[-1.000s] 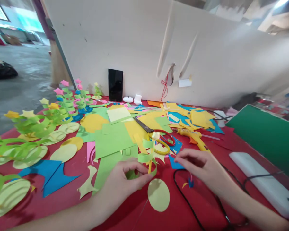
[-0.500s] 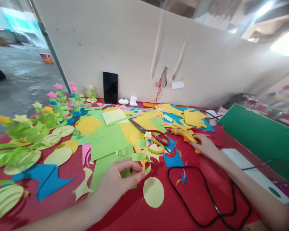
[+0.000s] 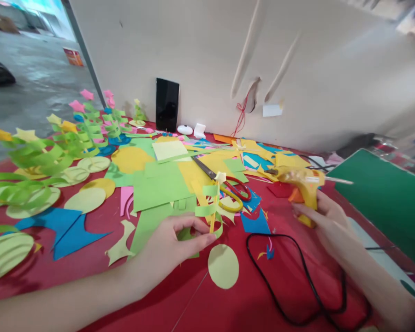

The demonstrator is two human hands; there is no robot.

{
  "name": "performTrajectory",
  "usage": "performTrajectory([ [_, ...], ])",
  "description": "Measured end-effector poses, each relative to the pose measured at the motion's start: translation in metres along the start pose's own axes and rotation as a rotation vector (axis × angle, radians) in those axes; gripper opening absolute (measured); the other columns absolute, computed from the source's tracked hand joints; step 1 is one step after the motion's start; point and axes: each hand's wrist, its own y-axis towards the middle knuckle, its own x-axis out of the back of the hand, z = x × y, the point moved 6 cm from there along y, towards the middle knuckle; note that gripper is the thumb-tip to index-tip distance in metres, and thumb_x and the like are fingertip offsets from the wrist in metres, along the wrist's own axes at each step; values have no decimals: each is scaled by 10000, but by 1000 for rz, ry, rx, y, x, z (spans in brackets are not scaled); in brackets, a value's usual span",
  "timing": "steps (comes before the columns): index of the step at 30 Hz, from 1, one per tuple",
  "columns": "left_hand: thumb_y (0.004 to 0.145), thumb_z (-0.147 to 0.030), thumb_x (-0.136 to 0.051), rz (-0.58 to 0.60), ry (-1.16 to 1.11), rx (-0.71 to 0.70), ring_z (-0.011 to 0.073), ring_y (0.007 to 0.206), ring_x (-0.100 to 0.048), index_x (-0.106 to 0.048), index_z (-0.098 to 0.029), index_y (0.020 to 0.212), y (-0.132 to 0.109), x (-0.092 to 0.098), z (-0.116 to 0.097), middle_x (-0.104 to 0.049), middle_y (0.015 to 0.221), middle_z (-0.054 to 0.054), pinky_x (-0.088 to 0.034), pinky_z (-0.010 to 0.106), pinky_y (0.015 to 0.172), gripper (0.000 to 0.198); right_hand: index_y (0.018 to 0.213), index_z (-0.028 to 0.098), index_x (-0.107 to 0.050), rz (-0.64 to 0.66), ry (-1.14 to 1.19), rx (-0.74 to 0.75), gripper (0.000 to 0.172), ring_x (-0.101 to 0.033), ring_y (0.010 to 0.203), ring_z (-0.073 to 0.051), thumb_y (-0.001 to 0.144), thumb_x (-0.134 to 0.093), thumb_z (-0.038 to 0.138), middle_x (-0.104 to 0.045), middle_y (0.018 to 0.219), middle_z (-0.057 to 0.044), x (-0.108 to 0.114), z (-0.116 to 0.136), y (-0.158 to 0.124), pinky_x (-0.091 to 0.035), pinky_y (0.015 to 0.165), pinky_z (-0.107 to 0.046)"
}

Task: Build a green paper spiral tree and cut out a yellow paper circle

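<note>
Here, the glue gun (image 3: 308, 184) juts beyond the right hand (image 3: 327, 219) gripping it.

Dark phone (image 3: 167, 105) against pale panel (image 3: 204, 55)

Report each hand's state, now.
Left hand: closed, pinching the yellow stem with curled green paper around it.
Right hand: closed, holding the yellow glue gun by its handle.

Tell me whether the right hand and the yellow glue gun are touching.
Touching: the head view shows the right hand gripping the yellow glue gun by its handle.
</note>
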Motion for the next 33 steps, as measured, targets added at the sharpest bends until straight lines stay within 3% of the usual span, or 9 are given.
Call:
performTrajectory([
  [4,702,-355,-647,-19,-35,-7,105,566,-500,-598,-187,624,1,1,6,-579,614,-39,-382,192,516,192,816,187,-484,36,-64,-87,384,-559,526,-173,572,-699,391,-592,620,-5,-14,19,-23,-458,435,-237],
  [7,700,-338,-659,-12,-86,1,97,580,-504,-607,-198,624,2,-1,9,-587,616,-51,-383,177,526,168,768,192,-473,61,-169,-114,437,-518,437,-174,513,-695,468,-560,512,10,-26,26,-31,-433,365,-251],
  [13,690,-311,-671,-27,-129,1,74,548,-474,-612,-212,595,1,0,8,-570,577,-70,-350,144,480,150,751,193,-498,43,-304,-127,407,-534,417,-173,510,-672,471,-593,535,-11,-37,28,-37,-441,340,-247],
  [20,686,-300,-662,16,-206,30,88,519,-478,-614,-195,595,1,0,8,-556,574,-47,-349,153,432,147,801,212,-496,-32,-264,-116,371,-580,508,-208,548,-697,395,-613,650,-31,-40,27,-49,-477,430,-297],
  [27,693,-348,-669,-20,-186,9,79,527,-514,-624,-226,623,1,2,12,-589,595,-67,-349,133,426,147,819,211,-527,-65,-431,-131,356,-571,544,-241,592,-637,463,-591,657,-51,-39,23,-50,-420,424,-327],
  [33,703,-323,-665,-4,-209,-21,82,526,-540,-631,-222,628,2,0,12,-607,602,-66,-359,140,424,129,705,224,-474,-77,-487,-89,280,-502,468,-193,619,-594,462,-530,564,-18,-38,28,-47,-369,386,-299],
])
